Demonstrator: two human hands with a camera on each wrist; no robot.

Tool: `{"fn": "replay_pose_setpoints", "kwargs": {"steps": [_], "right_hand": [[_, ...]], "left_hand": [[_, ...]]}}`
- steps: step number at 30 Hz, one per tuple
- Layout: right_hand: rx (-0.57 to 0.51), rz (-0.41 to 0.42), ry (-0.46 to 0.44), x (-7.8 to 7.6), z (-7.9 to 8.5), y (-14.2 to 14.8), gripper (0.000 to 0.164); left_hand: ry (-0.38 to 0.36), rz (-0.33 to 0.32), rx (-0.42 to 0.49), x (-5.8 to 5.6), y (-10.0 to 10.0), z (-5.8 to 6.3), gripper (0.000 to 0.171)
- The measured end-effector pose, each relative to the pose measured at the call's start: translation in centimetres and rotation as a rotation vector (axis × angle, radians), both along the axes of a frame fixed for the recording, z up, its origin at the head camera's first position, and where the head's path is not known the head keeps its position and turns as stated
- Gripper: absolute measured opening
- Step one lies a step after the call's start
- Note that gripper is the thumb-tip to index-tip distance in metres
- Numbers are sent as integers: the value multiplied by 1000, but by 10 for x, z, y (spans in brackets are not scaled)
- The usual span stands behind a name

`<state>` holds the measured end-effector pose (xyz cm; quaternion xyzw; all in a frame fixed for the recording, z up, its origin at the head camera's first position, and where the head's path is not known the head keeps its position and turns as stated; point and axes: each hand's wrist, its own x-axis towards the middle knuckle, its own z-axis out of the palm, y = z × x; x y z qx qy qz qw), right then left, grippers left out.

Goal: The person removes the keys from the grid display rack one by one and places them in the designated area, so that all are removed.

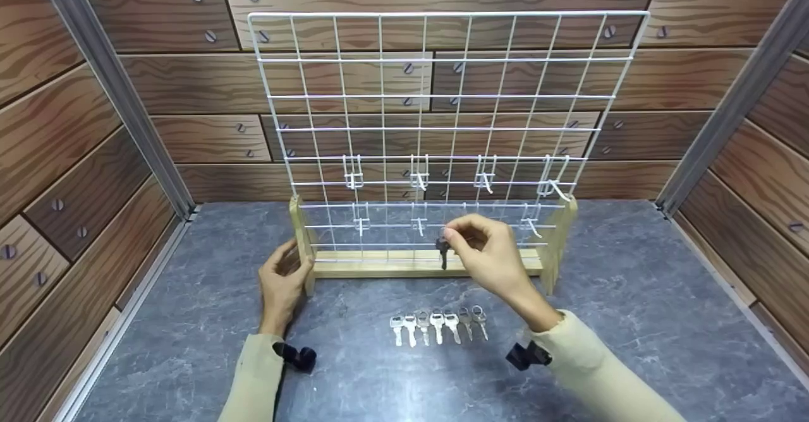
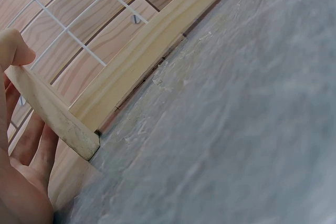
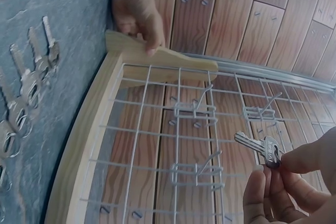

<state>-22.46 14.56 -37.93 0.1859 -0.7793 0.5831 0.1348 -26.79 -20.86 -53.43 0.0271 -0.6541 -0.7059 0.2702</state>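
My right hand pinches a key by its head between thumb and fingertips. In the head view this key looks dark and hangs blade down before the lower part of a white wire grid rack. The right wrist view shows its blade pointing away from the fingers, towards the hooks. My left hand grips the rack's left wooden end piece, thumb on one face and fingers on the other. White wire hooks sit on the grid in two rows; the right hand partly covers the lower row.
Several silver keys lie side by side on the grey marbled table, in front of the rack's wooden base. Wood-patterned walls stand behind and at both sides. The right wooden end piece is beside the right hand.
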Motion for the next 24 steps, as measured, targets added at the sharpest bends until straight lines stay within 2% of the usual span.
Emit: {"fn": "replay_pose_setpoints", "kwargs": {"steps": [14,24], "right_hand": [[14,-50,-53,3,-16,25,6],[47,-106,-96,6,-29,42,6]], "left_hand": [[2,-10,35,0,1,0,48],[-2,4,12,0,0,0,47]]}}
